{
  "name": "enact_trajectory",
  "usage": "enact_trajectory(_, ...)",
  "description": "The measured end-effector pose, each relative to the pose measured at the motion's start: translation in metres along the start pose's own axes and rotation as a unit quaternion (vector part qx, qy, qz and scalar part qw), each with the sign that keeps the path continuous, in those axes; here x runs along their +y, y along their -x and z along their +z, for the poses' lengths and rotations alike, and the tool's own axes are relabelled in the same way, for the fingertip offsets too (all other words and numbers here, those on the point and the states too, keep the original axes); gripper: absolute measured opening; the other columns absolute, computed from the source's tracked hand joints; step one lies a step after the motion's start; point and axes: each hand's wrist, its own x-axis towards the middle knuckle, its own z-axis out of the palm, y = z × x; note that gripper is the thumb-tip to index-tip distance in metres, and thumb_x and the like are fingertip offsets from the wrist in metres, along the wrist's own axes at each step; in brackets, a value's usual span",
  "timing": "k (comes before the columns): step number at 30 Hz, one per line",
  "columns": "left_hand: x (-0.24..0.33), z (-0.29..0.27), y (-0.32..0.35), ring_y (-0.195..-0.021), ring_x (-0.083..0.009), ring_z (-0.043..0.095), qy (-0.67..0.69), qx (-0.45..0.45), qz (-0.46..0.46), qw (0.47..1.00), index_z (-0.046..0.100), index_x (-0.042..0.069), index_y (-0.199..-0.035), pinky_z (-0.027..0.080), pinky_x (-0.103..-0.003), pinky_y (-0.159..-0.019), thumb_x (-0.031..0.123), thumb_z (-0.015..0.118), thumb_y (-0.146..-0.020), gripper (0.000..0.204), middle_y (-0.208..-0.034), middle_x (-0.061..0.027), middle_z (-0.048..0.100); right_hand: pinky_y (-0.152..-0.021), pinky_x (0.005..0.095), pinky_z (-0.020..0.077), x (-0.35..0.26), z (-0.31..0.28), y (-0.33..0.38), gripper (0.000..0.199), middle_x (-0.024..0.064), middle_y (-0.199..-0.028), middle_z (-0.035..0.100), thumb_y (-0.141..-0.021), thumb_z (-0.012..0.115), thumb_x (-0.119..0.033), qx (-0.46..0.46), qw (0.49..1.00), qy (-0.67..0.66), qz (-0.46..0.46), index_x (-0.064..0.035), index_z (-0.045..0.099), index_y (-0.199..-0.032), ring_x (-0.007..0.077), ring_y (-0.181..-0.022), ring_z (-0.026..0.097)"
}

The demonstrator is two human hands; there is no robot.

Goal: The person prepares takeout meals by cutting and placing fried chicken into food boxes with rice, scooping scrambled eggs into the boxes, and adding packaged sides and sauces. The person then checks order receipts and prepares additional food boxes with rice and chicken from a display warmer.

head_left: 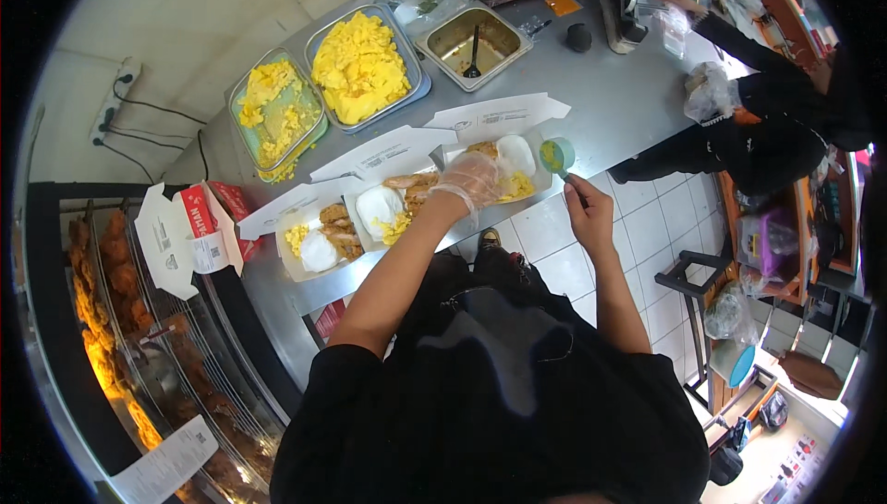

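Green, the scoop [562, 157] is just right of the right box [502, 117], its long axis slanting away from me toward that box, cup beyond my right hand [591, 212], whose fingers pinch the handle. My gloved left hand [469, 181] is over the box; I cannot tell its fingers' grip.

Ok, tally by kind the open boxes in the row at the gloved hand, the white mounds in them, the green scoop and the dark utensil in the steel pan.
Open boxes: 3
White mounds: 3
Green scoop, in the right hand: 1
Dark utensil, in the steel pan: 1
Total: 8
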Motion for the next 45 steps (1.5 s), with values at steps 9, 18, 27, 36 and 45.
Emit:
enact_trajectory(9,0.027,0.026,-0.037,-0.083,-0.0329,0.062,-0.086,0.020,0.136,0.987,0.062,0.004,-0.093,0.050,-0.038,-0.075,0.014,0.054,-0.079,0.019,-0.089,-0.0173,0.063,-0.046,0.0238,0.0348,-0.017,0.000,0.031,0.021,0.0034,-0.055,0.051,-0.085,0.056,-0.010,0.075,0.997,0.023,0.007,0.0004,0.063,-0.103,0.0063,-0.049,0.040)
enact_trajectory(18,0.009,-0.016,-0.035,-0.077,-0.0226,0.062,0.159,-0.022,0.068,0.985,0.063,0.003,-0.090,0.050,-0.031,-0.071,0.016,0.060,-0.077,0.018,-0.084,-0.0122,0.064,-0.046,0.0231,0.0302,-0.004,-0.010,0.058,0.021,0.0010,-0.055,0.046,-0.086,0.056,-0.013,0.141,0.989,0.015,0.041,0.0003,0.062,-0.102,0.0060,-0.050,0.036)
enact_trajectory(27,-0.085,-0.120,0.107,-0.062,-0.0089,0.056,0.536,0.313,0.094,0.778,0.061,0.000,-0.090,0.049,-0.023,-0.056,0.000,0.066,-0.075,0.015,-0.075,-0.0034,0.061,-0.055,0.0175,0.0354,-0.031,0.004,0.037,0.024,-0.0035,-0.071,0.056,-0.088,0.057,-0.014,0.140,0.989,-0.052,0.011,0.0027,0.062,-0.104,0.0022,-0.061,0.042)
enact_trajectory(36,-0.238,-0.169,0.167,-0.084,-0.0279,0.063,0.081,0.272,-0.309,0.908,0.062,0.004,-0.103,0.048,-0.034,-0.077,0.023,0.057,-0.077,0.033,-0.089,-0.0184,0.064,-0.068,0.0188,0.0405,-0.122,0.034,-0.019,0.021,0.0016,-0.084,0.062,-0.088,0.057,-0.015,0.008,0.985,-0.161,-0.064,0.0027,0.061,-0.099,0.0050,-0.076,0.051)
enact_trajectory(45,-0.282,-0.141,0.213,-0.102,-0.0326,0.056,0.125,0.390,-0.255,0.876,0.059,0.005,-0.111,0.043,-0.037,-0.087,0.031,0.056,-0.081,0.040,-0.105,-0.0214,0.060,-0.062,0.0302,0.0430,-0.235,0.183,-0.136,0.022,0.0134,-0.075,0.059,-0.085,0.056,-0.020,-0.326,0.903,0.054,-0.276,0.0013,0.060,-0.091,0.0202,-0.066,0.055)
